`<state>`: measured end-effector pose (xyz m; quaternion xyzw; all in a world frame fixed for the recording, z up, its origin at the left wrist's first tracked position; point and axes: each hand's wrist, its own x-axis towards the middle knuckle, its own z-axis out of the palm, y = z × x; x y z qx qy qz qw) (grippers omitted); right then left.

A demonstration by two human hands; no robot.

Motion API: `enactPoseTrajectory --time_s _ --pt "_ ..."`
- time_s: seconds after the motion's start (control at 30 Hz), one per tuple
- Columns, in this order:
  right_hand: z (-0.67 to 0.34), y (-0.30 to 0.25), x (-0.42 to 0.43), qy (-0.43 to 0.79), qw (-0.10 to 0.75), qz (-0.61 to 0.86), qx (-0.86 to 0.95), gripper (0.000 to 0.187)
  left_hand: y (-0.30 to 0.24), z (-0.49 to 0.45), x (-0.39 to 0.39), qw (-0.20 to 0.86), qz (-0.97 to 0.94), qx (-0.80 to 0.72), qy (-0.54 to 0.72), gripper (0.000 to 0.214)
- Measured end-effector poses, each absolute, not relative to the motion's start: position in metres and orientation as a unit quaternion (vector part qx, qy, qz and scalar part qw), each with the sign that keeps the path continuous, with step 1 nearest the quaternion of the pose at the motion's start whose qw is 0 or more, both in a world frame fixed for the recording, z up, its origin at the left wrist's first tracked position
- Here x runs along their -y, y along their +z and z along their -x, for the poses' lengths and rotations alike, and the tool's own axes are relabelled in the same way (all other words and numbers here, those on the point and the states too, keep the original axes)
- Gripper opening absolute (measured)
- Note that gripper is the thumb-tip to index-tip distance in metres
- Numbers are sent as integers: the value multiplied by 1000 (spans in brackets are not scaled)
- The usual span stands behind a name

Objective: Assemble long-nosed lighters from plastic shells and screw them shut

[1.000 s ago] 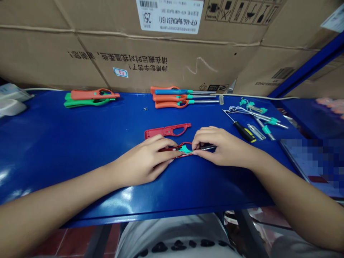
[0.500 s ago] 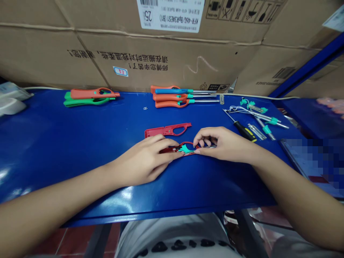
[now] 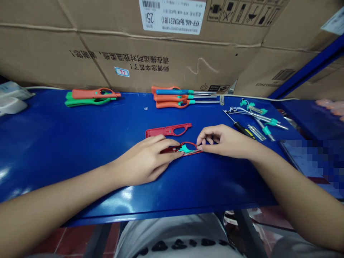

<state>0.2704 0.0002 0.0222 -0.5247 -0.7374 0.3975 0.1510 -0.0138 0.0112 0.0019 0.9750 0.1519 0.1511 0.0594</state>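
Observation:
A red lighter shell half (image 3: 188,149) with a teal trigger part (image 3: 185,148) in it lies on the blue table (image 3: 80,143). My left hand (image 3: 146,161) presses its fingers down on the shell's left end. My right hand (image 3: 224,140) pinches at the shell's right end, fingers curled together. A second red shell half (image 3: 168,130) lies just behind them.
Orange and blue finished lighters (image 3: 177,97) lie at the back centre, orange and green shells (image 3: 90,98) at the back left. A black-and-yellow screwdriver (image 3: 240,127) and teal-tipped metal tubes with wires (image 3: 259,116) lie right. Cardboard boxes (image 3: 161,43) wall the back.
My right hand has drawn slightly up and back, and the metal tube it held against the shell no longer shows. My left hand has stayed in place.

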Motion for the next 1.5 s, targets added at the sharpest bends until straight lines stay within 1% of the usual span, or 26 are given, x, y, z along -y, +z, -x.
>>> enactPoseTrajectory --time_s 0.43,0.6,0.73,0.8,0.87,1.07,1.13,1.2,1.27,1.33,1.4,1.5 --pt "-270 20 1 374 147 510 761 13 2 14 -12 71 -975 -155 141 41" --pt "-275 33 0 368 143 524 755 19 2 14 -11 82 -974 -154 144 40" --pt "-277 38 -2 388 105 538 741 25 1 14 -11 106 -970 -158 154 39" --pt "-276 36 -2 399 78 543 735 25 0 14 -12 112 -969 -158 157 40" --pt "-276 32 -2 399 68 553 728 25 0 14 -12 110 -969 -156 156 41" --pt "-279 26 -3 378 82 552 739 24 -3 14 -14 91 -970 -156 161 39" --pt "-280 26 -5 373 88 533 755 25 -4 15 -14 94 -965 -158 188 36" --pt "-281 25 -7 369 121 514 765 29 -2 16 -16 110 -953 -173 223 32" --pt "-280 22 -8 334 186 497 779 31 2 19 -19 122 -941 -196 247 30" --pt "-279 19 -9 262 240 470 808 29 8 21 -24 110 -933 -226 257 29" --pt "-278 15 -8 191 237 439 845 33 13 25 -32 82 -930 -258 250 27" --pt "-279 13 -9 127 185 428 875 38 13 31 -44 50 -935 -291 198 24"
